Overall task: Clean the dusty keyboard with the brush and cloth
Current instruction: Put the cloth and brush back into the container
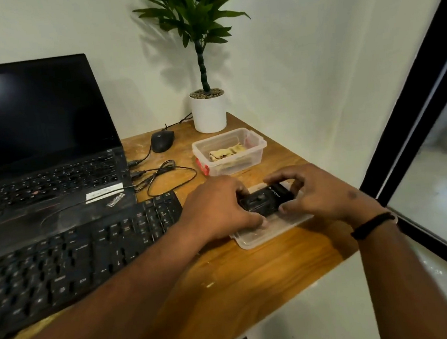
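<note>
Wooden desk (252,269) by a white wall: both hands, left (220,210) and right (319,193), grip a small black brush case (267,200) over a plastic lid (265,233), beside the dusty keyboard (70,255); steady, even pulling should open it.

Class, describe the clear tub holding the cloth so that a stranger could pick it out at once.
Start at the white plant pot in the far corner of the wooden desk. Just in front of it stands an open clear plastic tub with a folded yellowish cloth inside. Unlike the flat clear lid nearer the hands, it is deep, with red clips.
</note>
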`<action>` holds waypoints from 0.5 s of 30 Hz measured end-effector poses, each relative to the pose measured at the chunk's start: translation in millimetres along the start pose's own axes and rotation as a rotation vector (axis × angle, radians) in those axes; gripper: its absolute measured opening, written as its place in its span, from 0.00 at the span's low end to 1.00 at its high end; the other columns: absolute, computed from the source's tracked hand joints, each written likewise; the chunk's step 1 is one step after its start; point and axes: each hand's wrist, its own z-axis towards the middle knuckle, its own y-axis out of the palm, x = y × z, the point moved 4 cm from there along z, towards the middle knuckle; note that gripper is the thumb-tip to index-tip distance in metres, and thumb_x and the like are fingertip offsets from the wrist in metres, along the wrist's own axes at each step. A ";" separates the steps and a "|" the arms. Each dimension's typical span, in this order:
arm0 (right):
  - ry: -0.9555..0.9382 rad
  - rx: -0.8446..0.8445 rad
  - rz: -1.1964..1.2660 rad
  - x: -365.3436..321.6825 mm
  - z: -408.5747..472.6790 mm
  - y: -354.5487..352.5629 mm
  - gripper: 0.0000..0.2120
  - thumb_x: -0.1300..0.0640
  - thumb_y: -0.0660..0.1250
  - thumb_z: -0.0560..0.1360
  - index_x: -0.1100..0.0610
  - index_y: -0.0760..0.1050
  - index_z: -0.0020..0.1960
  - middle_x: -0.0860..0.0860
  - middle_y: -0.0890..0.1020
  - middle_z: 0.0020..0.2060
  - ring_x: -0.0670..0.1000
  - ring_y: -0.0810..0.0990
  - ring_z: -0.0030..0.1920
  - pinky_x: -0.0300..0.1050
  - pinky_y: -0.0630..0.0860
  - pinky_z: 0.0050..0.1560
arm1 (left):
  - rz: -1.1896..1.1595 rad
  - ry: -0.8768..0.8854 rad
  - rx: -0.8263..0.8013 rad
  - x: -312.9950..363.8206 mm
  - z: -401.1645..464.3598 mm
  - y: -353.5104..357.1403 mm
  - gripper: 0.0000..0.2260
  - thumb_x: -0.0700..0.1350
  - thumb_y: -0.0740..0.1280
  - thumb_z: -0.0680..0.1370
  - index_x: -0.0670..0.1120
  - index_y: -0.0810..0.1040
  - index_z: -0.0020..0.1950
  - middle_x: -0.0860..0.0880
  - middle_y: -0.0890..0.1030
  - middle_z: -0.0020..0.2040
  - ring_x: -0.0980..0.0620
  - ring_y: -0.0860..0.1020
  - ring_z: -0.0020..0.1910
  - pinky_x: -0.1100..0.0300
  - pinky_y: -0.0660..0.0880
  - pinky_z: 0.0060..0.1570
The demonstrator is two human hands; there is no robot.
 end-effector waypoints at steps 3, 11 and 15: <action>0.035 -0.018 -0.060 -7.9 5.5 0.3 0.26 0.55 0.79 0.67 0.43 0.78 0.63 0.44 0.80 0.58 0.48 0.80 0.47 0.50 0.79 0.54 | -0.025 0.008 0.047 -0.7 2.4 -1.0 0.23 0.64 0.77 0.65 0.55 0.84 0.56 0.57 0.81 0.46 0.58 0.77 0.45 0.53 0.80 0.45; -0.087 0.202 -0.138 -47.1 64.5 -42.1 0.24 0.60 0.77 0.70 0.53 0.79 0.65 0.52 0.80 0.61 0.47 0.74 0.55 0.40 0.70 0.55 | -0.067 0.083 0.263 -11.7 58.4 -57.8 0.23 0.56 0.79 0.67 0.53 0.84 0.60 0.54 0.84 0.52 0.55 0.80 0.49 0.53 0.79 0.49; -0.058 0.176 -0.161 -60.7 115.8 -46.5 0.22 0.66 0.73 0.71 0.58 0.79 0.64 0.55 0.80 0.60 0.51 0.75 0.52 0.43 0.71 0.52 | -0.059 -0.003 0.274 -38.0 109.1 -73.0 0.22 0.54 0.81 0.65 0.49 0.85 0.57 0.51 0.85 0.51 0.51 0.81 0.49 0.51 0.80 0.51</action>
